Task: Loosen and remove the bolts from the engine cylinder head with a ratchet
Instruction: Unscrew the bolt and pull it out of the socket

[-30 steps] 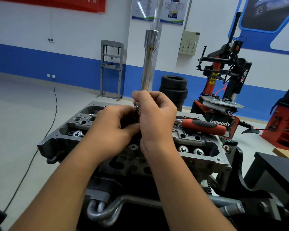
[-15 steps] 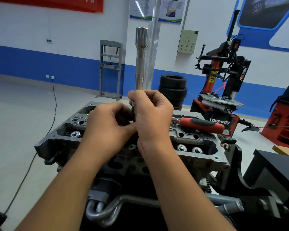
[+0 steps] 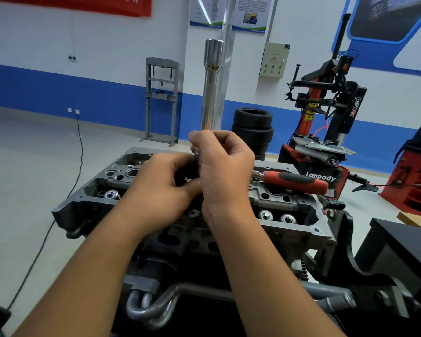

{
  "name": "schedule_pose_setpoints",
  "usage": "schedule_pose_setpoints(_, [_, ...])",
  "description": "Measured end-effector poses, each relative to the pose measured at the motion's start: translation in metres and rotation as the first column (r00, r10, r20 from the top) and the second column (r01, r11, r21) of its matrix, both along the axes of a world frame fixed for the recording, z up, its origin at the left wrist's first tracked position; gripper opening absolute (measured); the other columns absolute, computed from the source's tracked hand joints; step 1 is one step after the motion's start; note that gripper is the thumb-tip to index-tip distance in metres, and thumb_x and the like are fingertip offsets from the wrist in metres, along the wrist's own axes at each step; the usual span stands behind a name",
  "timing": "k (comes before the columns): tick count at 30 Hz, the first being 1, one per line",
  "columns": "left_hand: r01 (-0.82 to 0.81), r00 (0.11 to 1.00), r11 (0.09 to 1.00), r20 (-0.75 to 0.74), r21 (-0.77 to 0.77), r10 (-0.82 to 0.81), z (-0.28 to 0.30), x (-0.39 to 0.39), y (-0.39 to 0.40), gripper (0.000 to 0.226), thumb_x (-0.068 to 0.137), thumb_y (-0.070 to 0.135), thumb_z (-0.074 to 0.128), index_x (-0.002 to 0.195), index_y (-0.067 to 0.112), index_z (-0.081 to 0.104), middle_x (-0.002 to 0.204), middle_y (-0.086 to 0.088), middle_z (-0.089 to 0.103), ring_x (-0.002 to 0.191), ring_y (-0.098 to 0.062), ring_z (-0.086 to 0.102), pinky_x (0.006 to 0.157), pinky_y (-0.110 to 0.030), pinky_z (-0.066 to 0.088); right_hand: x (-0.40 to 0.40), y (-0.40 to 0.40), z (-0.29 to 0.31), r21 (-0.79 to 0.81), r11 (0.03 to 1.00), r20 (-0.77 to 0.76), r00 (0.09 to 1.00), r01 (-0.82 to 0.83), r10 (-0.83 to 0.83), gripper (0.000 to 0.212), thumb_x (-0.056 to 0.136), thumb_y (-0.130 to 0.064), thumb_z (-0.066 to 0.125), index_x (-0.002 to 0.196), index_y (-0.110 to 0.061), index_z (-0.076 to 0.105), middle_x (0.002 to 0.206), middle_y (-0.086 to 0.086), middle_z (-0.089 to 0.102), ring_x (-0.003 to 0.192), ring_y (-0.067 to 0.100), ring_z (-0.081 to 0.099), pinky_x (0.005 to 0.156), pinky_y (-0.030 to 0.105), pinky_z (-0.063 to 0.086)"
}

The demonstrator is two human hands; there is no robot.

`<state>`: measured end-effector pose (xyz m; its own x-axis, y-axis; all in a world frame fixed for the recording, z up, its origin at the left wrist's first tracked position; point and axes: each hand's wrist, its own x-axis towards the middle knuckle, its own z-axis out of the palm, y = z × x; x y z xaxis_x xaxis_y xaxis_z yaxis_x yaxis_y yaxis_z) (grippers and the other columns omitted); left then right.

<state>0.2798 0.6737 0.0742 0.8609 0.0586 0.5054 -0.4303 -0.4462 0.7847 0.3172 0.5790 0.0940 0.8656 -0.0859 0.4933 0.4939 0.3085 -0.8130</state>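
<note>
A grey engine cylinder head [image 3: 299, 229] sits on a stand in front of me. My right hand [image 3: 225, 171] grips the lower end of a long chrome socket extension [image 3: 210, 83] that stands upright above the head. My left hand [image 3: 161, 188] is curled beside it, its fingers pinching at the tool's base, which is hidden between my hands. The ratchet with a red and black handle [image 3: 294, 181] lies on the head's top right, touched by neither hand.
A red tire changer [image 3: 326, 113] and stacked tires [image 3: 253, 127] stand behind the engine. A grey press frame [image 3: 161, 98] is at the back wall. A black bench [image 3: 404, 249] is at the right, a cable [image 3: 79, 147] runs on the floor at left.
The chrome extension has shifted a little to the left and stands straighter. Both hands stay clasped at its base.
</note>
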Motion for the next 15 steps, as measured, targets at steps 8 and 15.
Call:
schedule_pose_setpoints(8, [-0.081,0.997,0.997,0.013,-0.016,0.081,0.0011,-0.0009,-0.0034,0.017,0.083,0.02,0.075,0.099,0.021,0.076,0.089,0.003,0.078,0.088,-0.018,0.075,0.081,-0.049,0.062,-0.0002,0.0008,-0.0001,0.0,1.0,0.0,1.0,-0.002,0.002,0.011,0.067,-0.026,0.075,0.06,-0.024,0.066,0.063,-0.004,0.06,0.063,0.011,0.057,0.064,0.033,0.053])
schedule_pose_setpoints(15, [-0.198,0.979,0.98,0.054,0.007,0.197,0.0005,-0.0004,-0.007,0.021,0.071,0.027,0.075,0.092,0.023,0.076,0.081,0.006,0.076,0.079,-0.01,0.073,0.078,-0.043,0.061,0.0008,0.0006,-0.0007,0.001,1.0,0.01,1.0,-0.002,0.002,0.01,0.067,-0.026,0.075,0.063,-0.023,0.066,0.064,-0.003,0.062,0.064,0.011,0.058,0.066,0.033,0.053])
